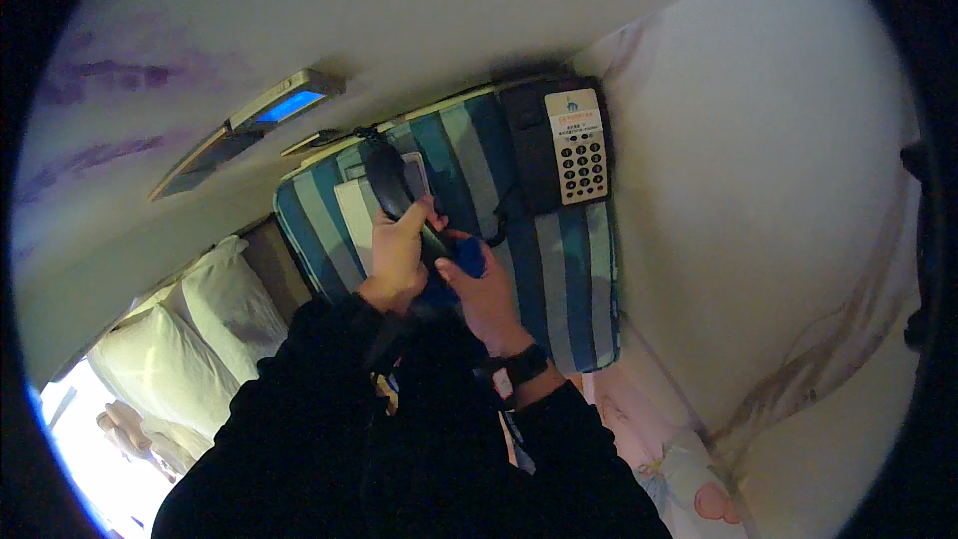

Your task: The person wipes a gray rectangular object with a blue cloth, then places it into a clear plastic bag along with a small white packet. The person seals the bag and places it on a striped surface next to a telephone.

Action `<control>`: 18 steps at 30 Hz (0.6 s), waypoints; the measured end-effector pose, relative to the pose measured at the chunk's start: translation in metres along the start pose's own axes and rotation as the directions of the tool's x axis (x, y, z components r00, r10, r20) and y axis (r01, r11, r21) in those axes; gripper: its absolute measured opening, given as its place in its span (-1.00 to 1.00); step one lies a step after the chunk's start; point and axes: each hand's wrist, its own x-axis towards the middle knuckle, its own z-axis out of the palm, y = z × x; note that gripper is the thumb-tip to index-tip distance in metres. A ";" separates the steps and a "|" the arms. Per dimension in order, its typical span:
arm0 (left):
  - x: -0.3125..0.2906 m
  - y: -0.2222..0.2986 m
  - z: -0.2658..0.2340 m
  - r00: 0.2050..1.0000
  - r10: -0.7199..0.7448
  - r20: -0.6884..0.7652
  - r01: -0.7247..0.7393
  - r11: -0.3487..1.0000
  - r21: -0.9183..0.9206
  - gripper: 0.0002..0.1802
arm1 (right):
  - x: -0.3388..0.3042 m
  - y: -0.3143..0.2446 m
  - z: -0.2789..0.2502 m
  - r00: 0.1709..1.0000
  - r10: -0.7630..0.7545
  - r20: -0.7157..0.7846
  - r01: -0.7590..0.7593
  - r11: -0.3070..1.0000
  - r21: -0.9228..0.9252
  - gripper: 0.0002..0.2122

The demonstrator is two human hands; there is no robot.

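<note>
My left hand [397, 258] is wrapped around a black telephone handset [387, 178], which stands tilted with its upper end away from me. Close by on the right, my right hand [487, 301] is closed on a blue cloth-like thing [469, 256] at the handset's lower end. Its exact kind is hard to make out in the dim light. A dark cord runs near the handset. The black telephone base [532, 135], with a white keypad panel, rests at the far right on a teal and grey striped surface [564, 279]. Beside the handset lies a white card or pad [355, 218].
A wall panel with a lit blue screen [297, 106] is mounted at the far left. White pillows [235, 294] lie at left. A pale wall [758, 180] rises on the right, with a patterned pink fabric [689, 489] below.
</note>
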 end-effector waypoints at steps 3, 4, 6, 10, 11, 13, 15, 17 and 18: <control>0.009 0.000 -0.007 1.000 0.005 0.015 -0.006 0.996 0.094 -0.76 | 0.000 -0.005 -0.010 0.997 -0.078 -0.006 0.063 0.844 -0.533 -0.58; 0.011 -0.002 -0.009 0.999 0.019 0.029 -0.022 0.995 0.102 -0.76 | 0.001 -0.009 -0.015 0.995 -0.096 -0.038 0.050 0.766 -0.641 -0.58; 0.015 -0.005 -0.015 0.997 0.035 0.073 -0.042 0.993 0.109 -0.74 | 0.013 -0.018 -0.033 0.960 -0.177 -0.216 0.004 0.783 -0.622 -0.59; 0.015 -0.013 -0.022 0.987 0.018 0.159 -0.045 0.985 0.167 -0.67 | 0.047 -0.035 -0.082 0.676 -0.727 -0.120 0.251 0.380 -0.890 -0.44; 0.014 -0.016 -0.022 0.984 0.004 0.178 -0.040 0.979 0.201 -0.64 | 0.056 -0.035 -0.090 0.695 -0.718 0.044 0.262 0.196 -0.945 -0.39; 0.017 -0.021 -0.021 0.972 -0.020 0.232 -0.038 0.969 0.246 -0.60 | 0.077 -0.025 -0.094 0.774 -0.579 0.254 0.295 -0.024 -0.955 -0.19; 0.019 -0.028 -0.019 0.970 -0.022 0.240 -0.039 0.969 0.245 -0.58 | 0.089 -0.007 -0.086 0.814 -0.518 0.263 0.207 -0.164 -0.965 -0.15; 0.018 -0.037 -0.017 0.978 0.006 0.207 -0.043 0.984 0.173 -0.58 | 0.101 0.002 -0.083 0.825 -0.509 0.247 0.219 -0.115 -0.969 -0.13; 0.019 -0.039 -0.018 0.971 0.019 0.240 -0.063 0.982 0.180 -0.56 | 0.108 0.002 -0.084 0.767 -0.567 0.301 0.286 -0.119 -0.951 -0.19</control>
